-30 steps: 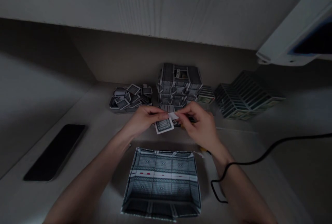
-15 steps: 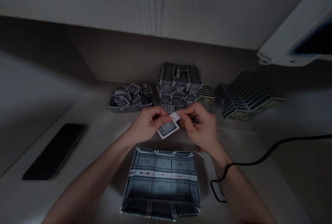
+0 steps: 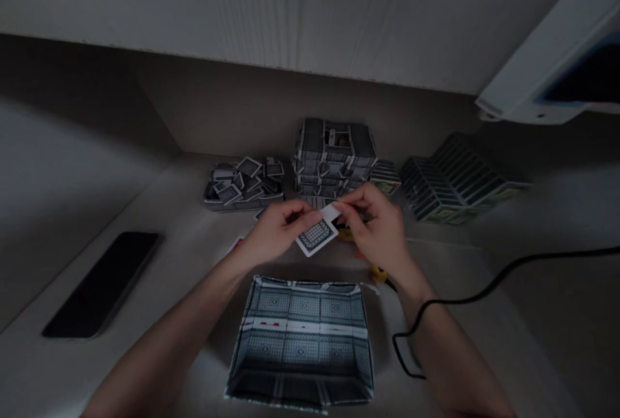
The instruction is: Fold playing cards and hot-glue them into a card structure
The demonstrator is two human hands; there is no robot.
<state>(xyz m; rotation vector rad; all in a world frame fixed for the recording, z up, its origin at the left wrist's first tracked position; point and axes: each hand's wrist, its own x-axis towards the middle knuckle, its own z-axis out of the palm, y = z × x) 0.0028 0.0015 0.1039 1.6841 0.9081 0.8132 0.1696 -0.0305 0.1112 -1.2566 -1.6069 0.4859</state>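
A playing card [image 3: 317,236] with a dark checked back is pinched between the thumb and fingers of my left hand [image 3: 277,230]. At its upper end sticks out a small white piece [image 3: 330,212], held by the fingertips of my right hand [image 3: 380,227]. Whether that piece is a folded flap of the card or separate, I cannot tell. Below both hands sits an open-topped box [image 3: 304,352] built from such cards. Partly hidden behind my right hand and wrist is something yellow [image 3: 378,272].
At the back left, a tray [image 3: 242,203] holds several folded cards. Behind my hands rises a block of joined cards [image 3: 336,153]. More card structures [image 3: 455,179] stand to the right. A phone [image 3: 101,285] lies left; a black cable [image 3: 504,285] crosses my right forearm.
Both hands still grip the card and its white piece. The card has shifted slightly right, and more of the white piece shows. Something yellow by my right wrist is more exposed.
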